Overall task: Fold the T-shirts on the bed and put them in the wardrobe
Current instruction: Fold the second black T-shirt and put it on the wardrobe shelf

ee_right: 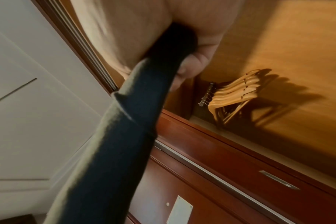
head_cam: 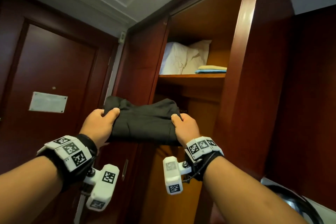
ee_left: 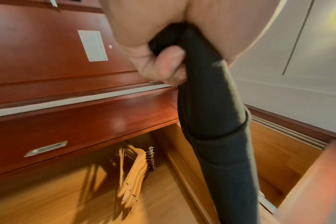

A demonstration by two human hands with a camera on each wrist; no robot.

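One folded black fabric T-shirt (head_cam: 145, 123), held by two bare hands: left hand (head_cam: 99, 123), right hand (head_cam: 185, 129). One open dark red wooden wardrobe (head_cam: 254, 78). One rumpled white pillow (head_cam: 181, 56). Two folded cloths: one beige cloth (head_cam: 212, 68), one blue cloth (head_cam: 211, 71). One bunch of light wooden hangers (ee_right: 234, 92); exact number unclear

You hold a folded black T-shirt (head_cam: 145, 123) level between your grips, below the wardrobe (head_cam: 234, 71) shelf's (head_cam: 190, 76) folded yellow and blue shirts (head_cam: 211, 69).
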